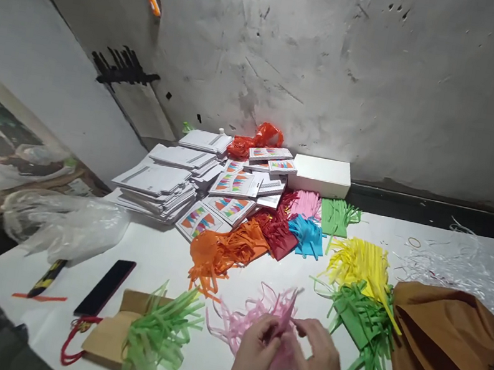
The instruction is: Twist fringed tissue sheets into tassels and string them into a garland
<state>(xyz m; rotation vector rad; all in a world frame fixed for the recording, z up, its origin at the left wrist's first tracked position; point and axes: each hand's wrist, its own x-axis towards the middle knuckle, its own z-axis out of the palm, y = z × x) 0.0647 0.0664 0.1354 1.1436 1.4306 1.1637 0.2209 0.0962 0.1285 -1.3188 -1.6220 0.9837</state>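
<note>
Pink fringed tissue paper [236, 322] spreads over the white table below my hands. My left hand [259, 345] is closed on its upright middle part, fingers curled inward. From the other side my right hand [318, 355] pinches the same paper near its top. Beyond my hands lies an orange fringed bundle [229, 248]. To the right are a green fringed bundle [359, 324] and a yellow one [359, 264]. Light green fringe [162, 335] rests over a brown paper piece [108, 335] on the left.
Stacks of white packets [157, 179] and printed cards [238, 183] fill the back left, beside a white box [322, 175]. A phone [105, 287], a cutter knife [47, 278] and a clear plastic bag [70, 222] lie left. A brown bag [452, 345] covers the right edge.
</note>
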